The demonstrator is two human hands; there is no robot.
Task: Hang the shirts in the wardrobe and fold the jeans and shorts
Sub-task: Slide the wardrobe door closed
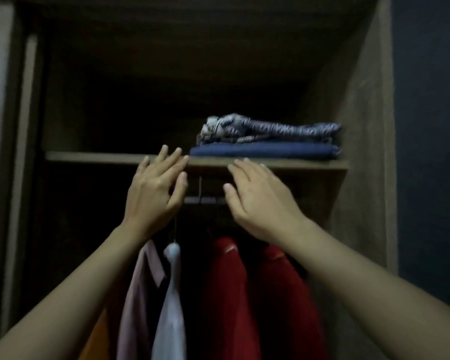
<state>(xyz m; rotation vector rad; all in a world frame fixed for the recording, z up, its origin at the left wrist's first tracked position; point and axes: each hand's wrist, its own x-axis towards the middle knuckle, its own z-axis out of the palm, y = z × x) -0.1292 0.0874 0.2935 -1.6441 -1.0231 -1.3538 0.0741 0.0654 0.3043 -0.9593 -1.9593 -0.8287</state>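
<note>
Folded blue jeans [264,149] lie on the wardrobe shelf [94,157], with folded patterned shorts [270,128] stacked on top. Below the shelf, shirts hang from a dark rail [204,200]: a pink shirt [140,294], a white shirt [170,307], two red shirts [226,294] and an orange one [96,341] at the bottom left. My left hand [155,193] is raised in front of the shelf edge, fingers spread, holding nothing. My right hand [257,201] is raised beside it, just below the jeans, fingers apart and empty.
The wardrobe's wooden right wall [361,152] stands close to the folded stack. The left part of the shelf is dark. A sliding door frame [24,152] runs down the left side. A dark blue wall [431,126] lies to the right.
</note>
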